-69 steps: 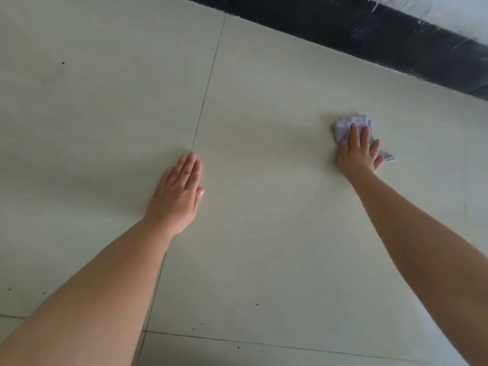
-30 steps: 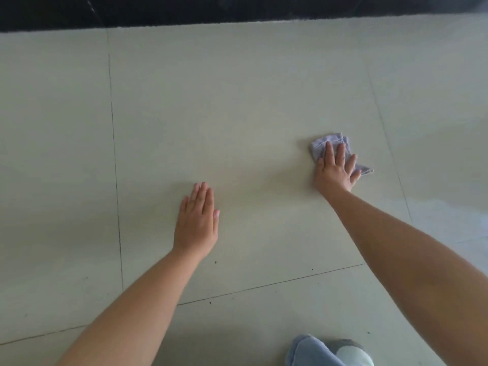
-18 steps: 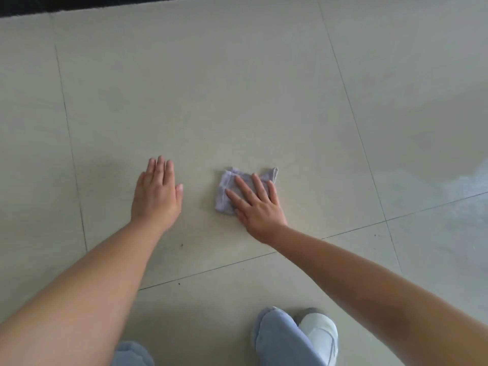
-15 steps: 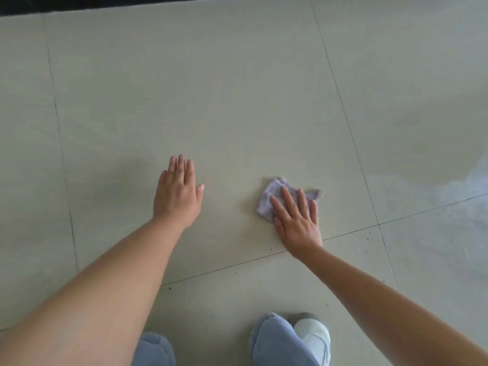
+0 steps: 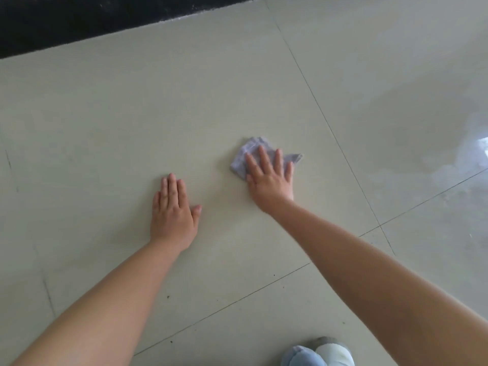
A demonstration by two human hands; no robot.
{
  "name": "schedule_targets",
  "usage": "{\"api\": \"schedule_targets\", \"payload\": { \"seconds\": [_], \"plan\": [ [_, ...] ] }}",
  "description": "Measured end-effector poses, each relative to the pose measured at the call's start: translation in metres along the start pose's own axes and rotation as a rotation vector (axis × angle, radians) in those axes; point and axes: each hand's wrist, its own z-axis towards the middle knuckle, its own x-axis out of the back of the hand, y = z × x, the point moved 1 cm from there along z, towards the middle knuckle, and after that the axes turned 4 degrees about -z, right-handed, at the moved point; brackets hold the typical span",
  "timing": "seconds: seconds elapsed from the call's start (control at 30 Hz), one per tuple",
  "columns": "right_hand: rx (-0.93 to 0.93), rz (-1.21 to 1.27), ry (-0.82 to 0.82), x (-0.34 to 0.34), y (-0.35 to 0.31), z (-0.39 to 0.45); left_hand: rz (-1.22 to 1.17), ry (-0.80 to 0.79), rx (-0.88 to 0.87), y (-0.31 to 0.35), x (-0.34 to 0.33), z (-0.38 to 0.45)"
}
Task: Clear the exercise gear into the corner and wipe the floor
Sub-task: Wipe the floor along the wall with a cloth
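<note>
Pale tiled floor (image 5: 158,107) — dark skirting (image 5: 79,19).

The right hand (image 5: 270,180), pressing the crumpled grey cloth (image 5: 253,151) flat against the tiled floor (image 5: 132,114), has swept it rightward and farther out from where it lay half a second ago, widening the gap to the left hand (image 5: 173,213). Earlier still the cloth was drawn in from far right to just beside that hand. The dark strip (image 5: 79,19) along the far edge now fills more of the view, and only one knee (image 5: 303,356) and shoe (image 5: 335,352) show near.
</note>
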Motion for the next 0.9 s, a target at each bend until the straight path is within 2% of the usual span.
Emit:
{"api": "schedule_targets", "payload": {
  "seconds": [0.13,0.23,0.33,0.4,0.47,0.6,0.77,0.9],
  "plan": [
    [0.200,-0.109,-0.059,-0.029,-0.006,-0.050,-0.035,-0.004,-0.032,0.000,0.004,0.000],
    [0.206,-0.146,-0.161,-0.036,0.030,-0.086,-0.063,-0.008,-0.045,-0.002,0.004,0.000],
    [-0.008,-0.206,-0.207,-0.025,0.074,-0.096,-0.081,-0.043,-0.053,0.001,0.009,-0.002],
    [-0.219,-0.164,-0.225,-0.009,0.094,-0.087,-0.065,-0.102,-0.026,-0.001,0.010,-0.002],
    [-0.345,-0.092,-0.224,-0.001,0.096,-0.076,-0.024,-0.148,-0.015,0.001,0.015,-0.003],
    [-0.456,-0.015,-0.284,-0.004,0.070,-0.067,0.037,-0.221,0.000,0.007,0.025,-0.005],
    [-0.490,0.014,-0.209,-0.004,0.070,-0.062,0.217,-0.297,0.026,0.018,0.034,0.001],
    [-0.595,0.150,-0.102,0.028,0.080,-0.007,0.364,-0.360,0.024,0.032,0.044,0.016]
  ]
}}
